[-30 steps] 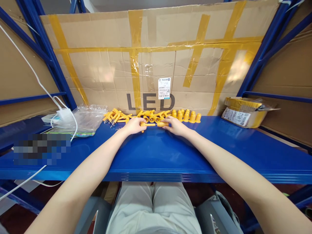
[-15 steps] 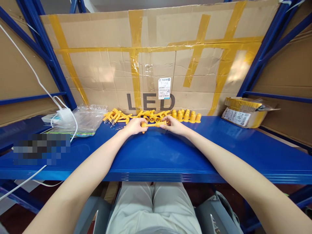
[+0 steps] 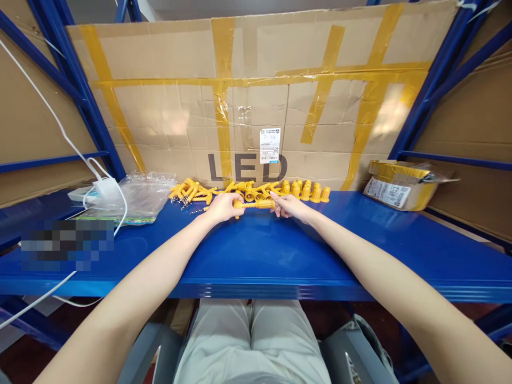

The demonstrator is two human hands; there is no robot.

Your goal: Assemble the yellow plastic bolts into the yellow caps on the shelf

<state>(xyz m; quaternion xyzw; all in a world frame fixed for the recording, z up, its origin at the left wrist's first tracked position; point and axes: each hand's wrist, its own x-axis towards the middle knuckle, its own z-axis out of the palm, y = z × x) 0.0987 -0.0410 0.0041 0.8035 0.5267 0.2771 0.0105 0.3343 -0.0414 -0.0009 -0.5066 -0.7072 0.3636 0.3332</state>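
My left hand is closed around the handle end of a yellow plastic corkscrew, held level just above the blue shelf. A ribbed yellow sleeve forms its right part. At that end, the fingers of my right hand are curled and pinch the tip. Behind my hands lie loose yellow T-shaped handles with metal spirals, in a heap on the left. Several yellow bell-shaped sleeves stand upright on the right, while others lie on their sides in the middle.
A tall taped cardboard sheet closes off the back of the blue shelf. Clear plastic bags and a white plug with cable lie on the left, beside a pixelated patch. At right stands a small open carton.
My right hand has shifted slightly to the right along the corkscrew, leaving more of its sleeve in sight. The left hand has stayed nearly in place.
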